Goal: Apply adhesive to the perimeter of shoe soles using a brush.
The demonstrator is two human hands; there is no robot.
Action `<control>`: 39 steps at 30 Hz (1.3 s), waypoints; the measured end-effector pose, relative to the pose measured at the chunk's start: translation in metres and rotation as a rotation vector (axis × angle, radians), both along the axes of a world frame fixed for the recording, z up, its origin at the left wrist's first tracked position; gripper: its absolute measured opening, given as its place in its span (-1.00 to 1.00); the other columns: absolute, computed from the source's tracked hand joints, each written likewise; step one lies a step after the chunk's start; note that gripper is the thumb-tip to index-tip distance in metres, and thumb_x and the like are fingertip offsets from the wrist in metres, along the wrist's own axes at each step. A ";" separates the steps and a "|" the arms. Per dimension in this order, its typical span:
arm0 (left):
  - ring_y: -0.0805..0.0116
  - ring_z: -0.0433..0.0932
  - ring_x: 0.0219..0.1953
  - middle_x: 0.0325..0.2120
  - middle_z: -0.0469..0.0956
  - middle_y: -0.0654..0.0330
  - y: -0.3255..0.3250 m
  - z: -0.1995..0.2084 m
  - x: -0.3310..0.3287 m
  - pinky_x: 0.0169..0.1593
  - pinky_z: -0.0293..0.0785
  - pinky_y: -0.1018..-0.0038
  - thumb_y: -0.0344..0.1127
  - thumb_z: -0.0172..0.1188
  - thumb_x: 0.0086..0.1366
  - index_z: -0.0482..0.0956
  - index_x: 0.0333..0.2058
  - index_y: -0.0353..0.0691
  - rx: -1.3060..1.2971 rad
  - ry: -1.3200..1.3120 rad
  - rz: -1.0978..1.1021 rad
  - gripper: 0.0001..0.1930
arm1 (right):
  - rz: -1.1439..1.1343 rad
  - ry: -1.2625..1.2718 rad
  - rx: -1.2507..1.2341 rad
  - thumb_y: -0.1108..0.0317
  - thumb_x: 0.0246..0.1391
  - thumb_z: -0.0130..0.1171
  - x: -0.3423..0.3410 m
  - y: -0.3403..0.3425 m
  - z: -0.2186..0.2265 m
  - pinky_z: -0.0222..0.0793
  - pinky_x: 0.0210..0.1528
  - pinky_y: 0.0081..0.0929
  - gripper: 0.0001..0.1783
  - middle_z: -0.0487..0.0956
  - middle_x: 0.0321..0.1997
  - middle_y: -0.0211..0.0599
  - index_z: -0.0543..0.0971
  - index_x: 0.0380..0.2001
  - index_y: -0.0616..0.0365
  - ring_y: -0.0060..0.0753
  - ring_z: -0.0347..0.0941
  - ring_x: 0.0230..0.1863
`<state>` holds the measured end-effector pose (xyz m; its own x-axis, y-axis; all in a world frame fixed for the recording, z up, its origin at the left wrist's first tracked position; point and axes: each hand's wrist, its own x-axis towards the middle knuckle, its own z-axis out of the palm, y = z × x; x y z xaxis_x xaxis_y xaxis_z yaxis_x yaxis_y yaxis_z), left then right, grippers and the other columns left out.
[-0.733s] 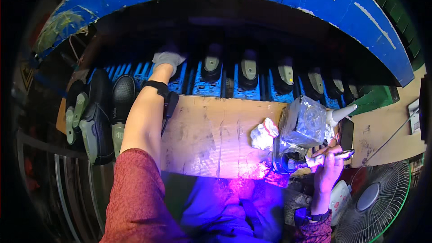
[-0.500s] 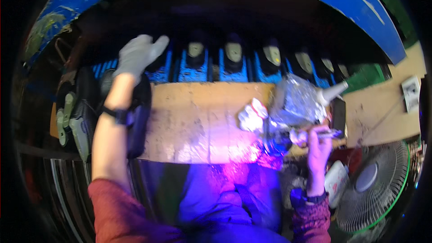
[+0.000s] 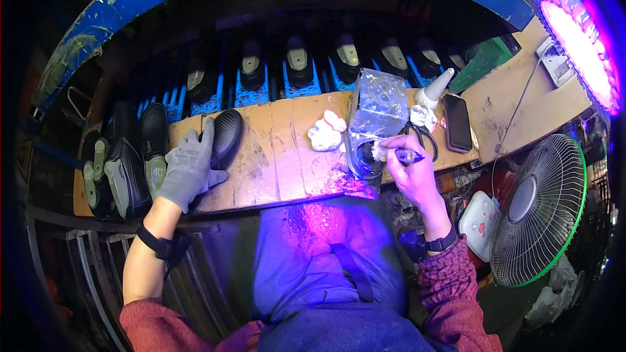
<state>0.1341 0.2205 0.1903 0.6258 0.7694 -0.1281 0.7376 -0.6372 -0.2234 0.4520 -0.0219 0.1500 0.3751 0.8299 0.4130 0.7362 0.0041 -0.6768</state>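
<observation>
My left hand (image 3: 188, 171), in a grey glove, has its fingers and thumb round the near end of a black clog (image 3: 228, 135) at the left of the cardboard-covered bench (image 3: 280, 150). Beside it on the left stand several black and grey clogs (image 3: 124, 176). My bare right hand (image 3: 414, 171) pinches the dark handle of a small brush (image 3: 405, 156). The brush's whitish tip is at the mouth of a dark cup (image 3: 362, 164); how far it reaches inside is hidden. Just behind the cup sits a plastic-wrapped block-shaped container (image 3: 378, 104).
Several clogs (image 3: 297, 58) stand on blue slats beyond the bench. Crumpled white cloth (image 3: 326, 132), a white cone nozzle (image 3: 435, 88), scissors (image 3: 429, 140) and a phone (image 3: 458, 124) lie around the container. At right are a fan (image 3: 538, 202) and a glowing purple lamp (image 3: 580, 52).
My left hand has come back from the blue slats to the clog on the bench. My right hand has brought the brush leftward to the cup. The view has shifted, showing the lamp.
</observation>
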 end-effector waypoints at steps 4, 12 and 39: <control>-0.11 0.59 -0.09 -0.13 0.56 -0.20 0.012 0.017 0.012 0.04 0.48 0.20 0.20 0.42 -0.15 -0.04 0.38 -0.21 -0.223 0.088 0.116 0.22 | 0.029 0.001 -0.036 0.44 0.10 0.22 0.000 -0.002 0.002 0.46 -0.22 -0.37 -0.85 0.61 -0.30 -0.15 0.52 -0.25 0.20 -0.16 0.59 -0.27; -0.15 0.47 0.10 0.09 0.40 -0.30 -0.017 0.029 0.000 0.15 0.39 0.19 0.06 0.52 -0.19 -0.08 0.37 -0.29 -0.090 -0.861 0.204 0.25 | 0.046 0.080 0.016 0.52 0.20 0.11 -0.003 -0.006 -0.009 0.43 -0.03 -0.51 -0.87 0.60 -0.15 -0.23 0.50 -0.18 0.26 -0.47 0.54 -0.11; -0.21 0.44 -0.15 -0.09 0.41 -0.21 -0.132 -0.106 -0.044 0.00 0.38 -0.05 -0.07 0.20 -0.01 0.45 -0.02 -0.39 -0.202 -1.101 -0.537 -0.38 | 0.026 0.772 -0.148 0.29 0.23 0.16 -0.120 0.096 -0.009 0.35 -0.62 -0.60 -0.77 0.59 -0.60 -0.32 0.45 -0.34 0.25 -0.60 0.48 -0.67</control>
